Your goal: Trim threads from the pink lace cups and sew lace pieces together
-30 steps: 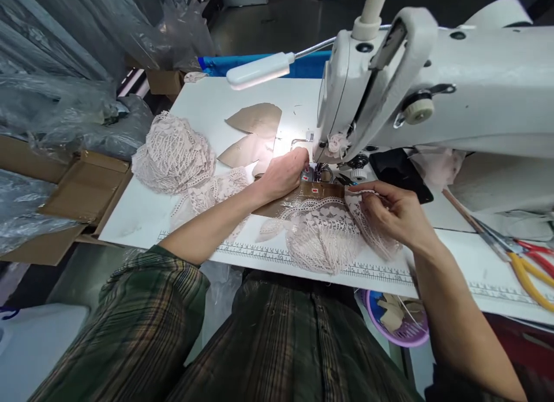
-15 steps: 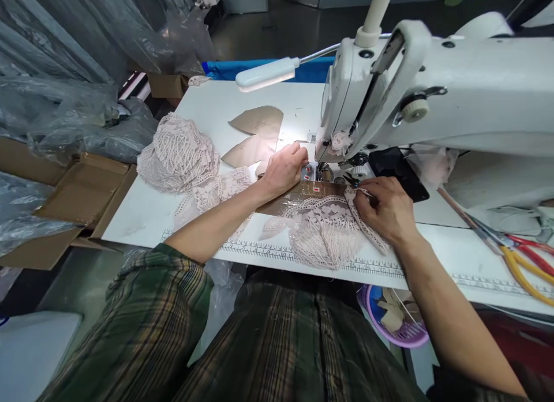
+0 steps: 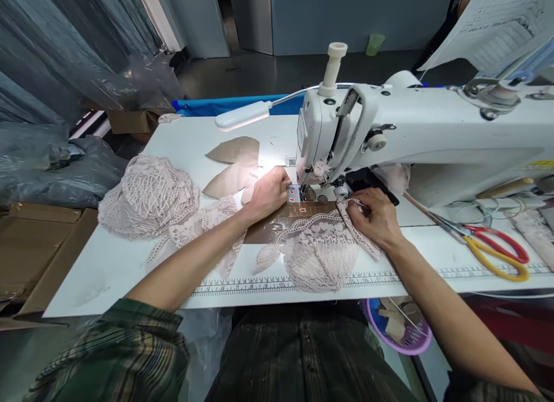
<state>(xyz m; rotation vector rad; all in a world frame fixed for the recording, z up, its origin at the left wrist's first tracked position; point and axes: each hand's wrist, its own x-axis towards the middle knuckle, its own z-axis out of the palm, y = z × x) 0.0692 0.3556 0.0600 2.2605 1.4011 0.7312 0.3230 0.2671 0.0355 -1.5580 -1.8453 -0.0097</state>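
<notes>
A pale pink lace piece (image 3: pixel 318 249) lies on the white table (image 3: pixel 108 269) in front of the white sewing machine (image 3: pixel 415 142), over a brown fabric piece (image 3: pixel 268 229). My left hand (image 3: pixel 268 191) rests fingers curled on the brown fabric just left of the needle. My right hand (image 3: pixel 374 217) pinches the lace edge to the right of the presser foot.
A heap of pink lace pieces (image 3: pixel 149 197) sits to the left, with tan cut pieces (image 3: pixel 236 151) behind under the lamp (image 3: pixel 242 115). Scissors with red and yellow handles (image 3: pixel 493 246) lie to the right. A purple basket (image 3: pixel 400 327) hangs below the table edge. Cardboard boxes (image 3: pixel 26 258) stand at left.
The view has lifted and pulled back, showing more of the machine. My right hand moved closer to the presser foot with the lace edge; my left hand stayed beside the needle.
</notes>
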